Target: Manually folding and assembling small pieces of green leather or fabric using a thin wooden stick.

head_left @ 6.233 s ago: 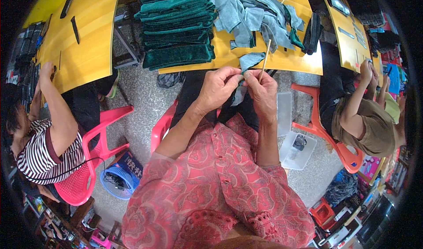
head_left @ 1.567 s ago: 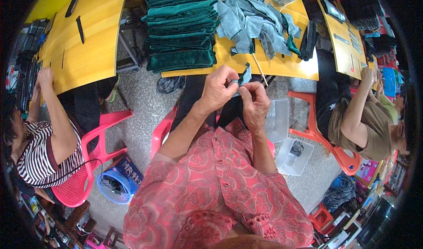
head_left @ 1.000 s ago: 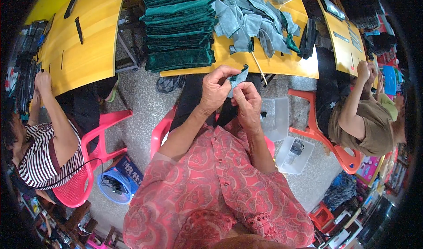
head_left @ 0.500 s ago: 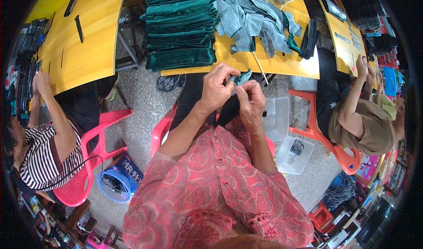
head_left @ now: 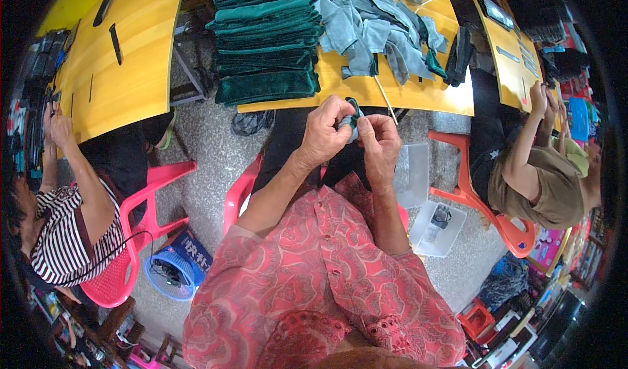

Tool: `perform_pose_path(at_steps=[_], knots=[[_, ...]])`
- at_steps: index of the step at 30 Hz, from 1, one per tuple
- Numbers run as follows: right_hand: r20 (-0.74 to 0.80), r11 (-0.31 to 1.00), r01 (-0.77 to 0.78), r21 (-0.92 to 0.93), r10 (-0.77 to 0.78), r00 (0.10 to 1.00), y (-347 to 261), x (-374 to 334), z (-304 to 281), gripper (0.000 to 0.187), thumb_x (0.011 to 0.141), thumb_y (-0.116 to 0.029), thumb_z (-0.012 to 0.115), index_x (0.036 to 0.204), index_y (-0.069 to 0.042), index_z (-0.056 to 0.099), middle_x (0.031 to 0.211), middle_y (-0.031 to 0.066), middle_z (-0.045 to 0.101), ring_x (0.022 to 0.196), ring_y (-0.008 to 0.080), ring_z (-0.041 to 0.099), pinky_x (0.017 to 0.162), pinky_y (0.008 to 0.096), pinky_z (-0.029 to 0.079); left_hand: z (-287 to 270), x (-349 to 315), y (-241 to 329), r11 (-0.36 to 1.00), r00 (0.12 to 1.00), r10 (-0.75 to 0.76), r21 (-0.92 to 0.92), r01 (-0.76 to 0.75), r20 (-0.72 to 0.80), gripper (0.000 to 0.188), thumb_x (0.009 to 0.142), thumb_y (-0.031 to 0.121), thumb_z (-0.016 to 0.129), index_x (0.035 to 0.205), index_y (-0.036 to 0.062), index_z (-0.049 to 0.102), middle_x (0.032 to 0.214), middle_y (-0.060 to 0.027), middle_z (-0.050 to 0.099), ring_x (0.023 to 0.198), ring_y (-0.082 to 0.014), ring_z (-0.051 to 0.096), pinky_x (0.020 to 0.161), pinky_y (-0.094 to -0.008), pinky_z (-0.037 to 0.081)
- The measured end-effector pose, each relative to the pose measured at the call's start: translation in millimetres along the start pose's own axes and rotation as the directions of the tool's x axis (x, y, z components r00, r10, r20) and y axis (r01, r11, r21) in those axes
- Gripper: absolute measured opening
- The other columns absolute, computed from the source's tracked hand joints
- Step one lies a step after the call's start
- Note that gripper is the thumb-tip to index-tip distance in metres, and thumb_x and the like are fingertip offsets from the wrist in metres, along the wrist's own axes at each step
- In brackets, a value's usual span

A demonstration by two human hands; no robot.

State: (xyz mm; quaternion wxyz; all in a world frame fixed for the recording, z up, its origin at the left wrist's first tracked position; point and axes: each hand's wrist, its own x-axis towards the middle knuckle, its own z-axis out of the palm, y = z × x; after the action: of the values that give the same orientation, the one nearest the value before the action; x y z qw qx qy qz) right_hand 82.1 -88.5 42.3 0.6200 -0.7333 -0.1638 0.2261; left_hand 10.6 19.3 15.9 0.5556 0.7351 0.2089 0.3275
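Observation:
Between my hands is a small piece of green velvet fabric (head_left: 354,117), its paler grey-green back partly showing. My left hand (head_left: 325,131) pinches it from the left. From the right, the thumb and fingers of my right hand (head_left: 379,145) close on it too. Both hands are raised just off the table's near edge, above my lap. Beyond them a tall stack of folded dark green velvet strips (head_left: 265,49) lies on the yellow table (head_left: 445,101). Beside the stack is a loose heap of grey-green fabric pieces (head_left: 366,32), with a thin wooden stick (head_left: 386,100) poking out toward me.
A dark folded bundle (head_left: 459,58) lies at the table's right end. Clear plastic bins (head_left: 437,228) stand on the floor at right. At left are a blue basket (head_left: 169,276) and a pink chair (head_left: 147,199). One person (head_left: 85,225) works at left, another (head_left: 540,179) at right.
The fabric piece has turned in my fingers: its pointed end stuck out to the right and now a dark green curl stands up. My right hand has shifted slightly right.

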Motion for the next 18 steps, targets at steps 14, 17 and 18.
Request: perform_pose_path(at_steps=[14, 17, 18], knots=[[0.250, 0.960, 0.272, -0.064, -0.248, 0.936, 10, 3, -9, 0.008, 0.092, -0.006, 0.057, 0.088, -0.003, 0.051, 0.080, -0.0009, 0.048, 0.068, 0.0065, 0.046, 0.060, 0.0200, 0.041, 0, -4, -3, 0.998, 0.998, 0.004, 0.063, 0.000, -0.061, 0.022, 0.068, -0.008, 0.056, 0.088, 0.0010, 0.057, 0.078, -0.0109, 0.059, 0.066, -0.0206, 0.062, 0.059, -0.0313, 0.048], [0.290, 0.969, 0.243, -0.044, -0.221, 0.931, 4, 0, -8, 0.008, 0.092, -0.006, 0.056, 0.089, -0.003, 0.050, 0.082, -0.0001, 0.047, 0.069, 0.0069, 0.046, 0.061, 0.0205, 0.041, -2, -1, -2, 0.999, 0.999, 0.022, 0.048, -0.020, -0.046, 0.022, 0.069, -0.010, 0.055, 0.088, 0.0009, 0.057, 0.080, -0.0110, 0.060, 0.069, -0.0197, 0.062, 0.062, -0.0304, 0.049], [0.289, 0.969, 0.243, -0.045, -0.220, 0.932, 5, -1, -8, 0.008, 0.092, -0.006, 0.056, 0.089, -0.003, 0.050, 0.082, -0.0001, 0.047, 0.069, 0.0069, 0.046, 0.061, 0.0205, 0.041, -3, 1, -1, 0.998, 0.999, 0.044, 0.041, -0.043, -0.028, 0.022, 0.069, -0.011, 0.054, 0.088, 0.0008, 0.057, 0.082, -0.0107, 0.061, 0.072, -0.0189, 0.063, 0.064, -0.0297, 0.049]])
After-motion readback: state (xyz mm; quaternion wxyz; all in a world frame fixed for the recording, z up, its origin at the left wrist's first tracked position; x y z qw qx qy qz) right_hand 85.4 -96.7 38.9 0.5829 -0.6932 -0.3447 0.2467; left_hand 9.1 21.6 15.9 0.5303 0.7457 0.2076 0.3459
